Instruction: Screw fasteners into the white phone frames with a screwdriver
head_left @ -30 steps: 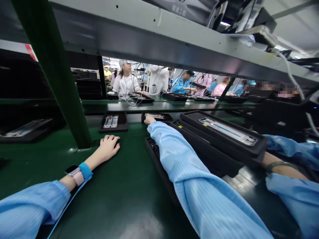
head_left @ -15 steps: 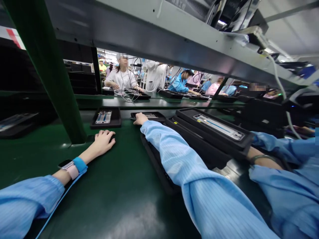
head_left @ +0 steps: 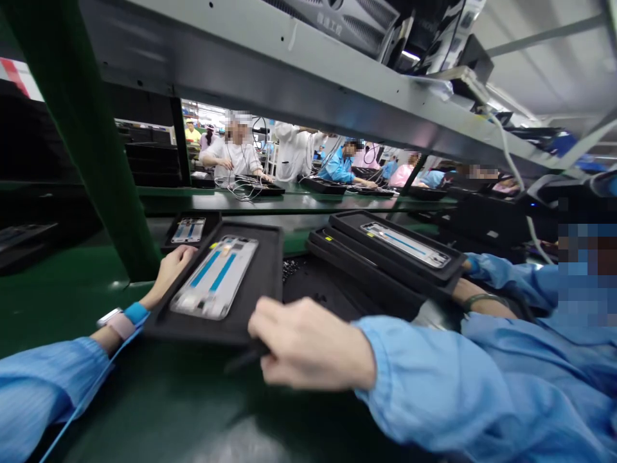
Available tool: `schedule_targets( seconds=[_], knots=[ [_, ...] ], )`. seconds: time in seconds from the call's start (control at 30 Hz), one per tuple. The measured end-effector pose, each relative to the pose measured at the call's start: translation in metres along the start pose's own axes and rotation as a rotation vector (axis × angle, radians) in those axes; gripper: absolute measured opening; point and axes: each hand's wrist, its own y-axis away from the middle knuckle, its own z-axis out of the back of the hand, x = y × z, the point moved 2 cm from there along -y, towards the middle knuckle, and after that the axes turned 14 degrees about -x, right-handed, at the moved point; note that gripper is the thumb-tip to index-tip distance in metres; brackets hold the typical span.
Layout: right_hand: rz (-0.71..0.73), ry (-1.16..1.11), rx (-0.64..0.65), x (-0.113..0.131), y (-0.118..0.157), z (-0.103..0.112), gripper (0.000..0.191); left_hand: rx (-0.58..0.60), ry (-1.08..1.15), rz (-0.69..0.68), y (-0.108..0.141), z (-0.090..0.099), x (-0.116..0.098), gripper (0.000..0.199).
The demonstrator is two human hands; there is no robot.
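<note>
We list first one black rectangular tray with a raised rim, in front of us, over a dark green smooth bench top; we cannot tell whether its underside touches the bench. Contents: one flat silver-white phone-shaped panel with two blue strips, lying lengthwise toward the far side. Our right hand, bare below a light blue striped sleeve, has its fingers closed on the tray's near right corner. Our left hand, its wrist bearing a silver-cased watch and a bright blue band, is at the tray's left edge; the fingers are partly hidden, and we cannot tell whether they hold it. Behind, at left: one smaller-looking black tray with a similar pale panel, near a thick green slanted post. Just right of our tray: one dark shallow tray with small black pieces. Further right: one stack of black trays, a blue-striped pale panel on top, and a co-worker's hand at its right end
</note>
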Motion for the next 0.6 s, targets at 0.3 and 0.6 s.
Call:
schedule_targets(
  seconds=[0.3,0.6],
  knots=[
    [0.126,-0.138,0.192,0.039,0.063,-0.02,0.023,0.299,-0.108,-0.001,0.006,0.032,0.005,0.05],
    [-0.462,-0.341,-0.239,-0.097,0.033,-0.027,0.013,0.322,-0.109,-0.109,0.034,0.028,-0.03,0.055]
  ],
)
